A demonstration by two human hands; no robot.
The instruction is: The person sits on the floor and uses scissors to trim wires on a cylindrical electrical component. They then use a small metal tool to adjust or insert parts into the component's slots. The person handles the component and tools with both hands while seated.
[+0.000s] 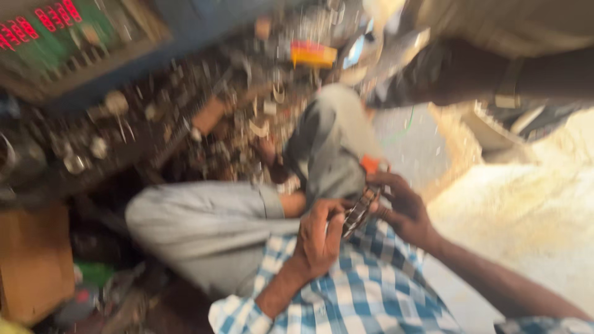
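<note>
Head view, badly blurred: left hand [320, 232] curls around a small dark metal part [360, 210] over the lap, right hand [402, 207] pinching its far end. Steadier work, I judge, means bracing both wrists against the grey-trousered knee [328, 154].

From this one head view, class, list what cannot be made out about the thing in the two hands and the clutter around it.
- Small dark ribbed metal object: motion blur hides its kind; left hand and right hand cover its ends.
- Clutter of small metal parts: blurred, pieces indistinguishable.
- Red lit display: cut by the top-left edge.
- Another person's dark arm: cut off at the top right.
</note>
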